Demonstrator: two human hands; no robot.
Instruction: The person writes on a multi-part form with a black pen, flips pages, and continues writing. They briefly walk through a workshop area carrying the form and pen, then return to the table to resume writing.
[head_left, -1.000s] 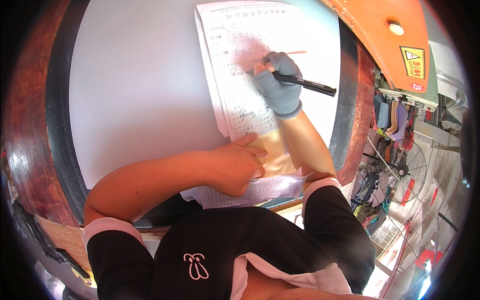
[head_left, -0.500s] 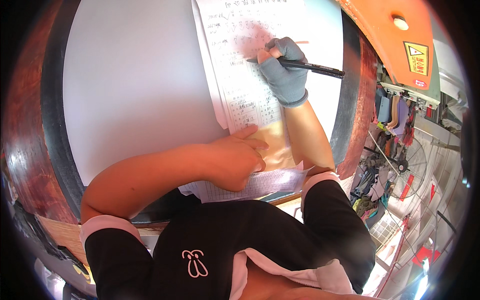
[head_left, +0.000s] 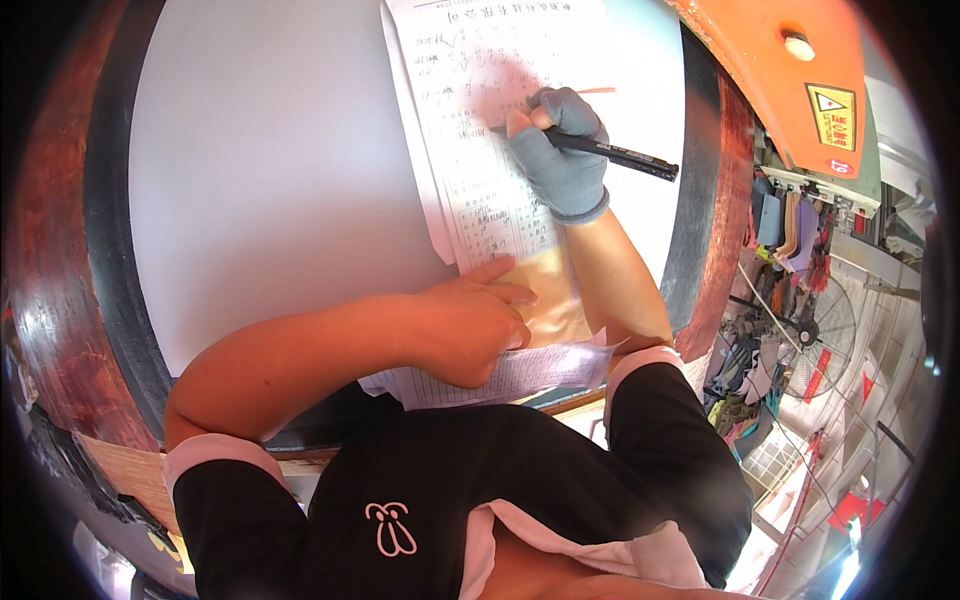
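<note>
My right hand [head_left: 562,150], in a grey glove, grips a black pen [head_left: 610,153] with its tip on a printed paper form [head_left: 480,130] that lies on a white surface [head_left: 270,180]. My bare left hand [head_left: 470,325] rests flat on the lower part of the papers, over a tan envelope or board [head_left: 550,290] and another printed sheet [head_left: 540,370], holding them down. The pen's tip is hidden behind my gloved fingers.
The white surface has a dark rim and a reddish-brown metal edge [head_left: 50,280] on the left. An orange machine cover [head_left: 790,70] with a yellow warning sticker sits at upper right. Clothes hang on a rack [head_left: 785,225] beside a standing fan [head_left: 825,340] on the right.
My right hand with the pen has shifted slightly up the form as it writes. My left hand stays pressed on the papers.
</note>
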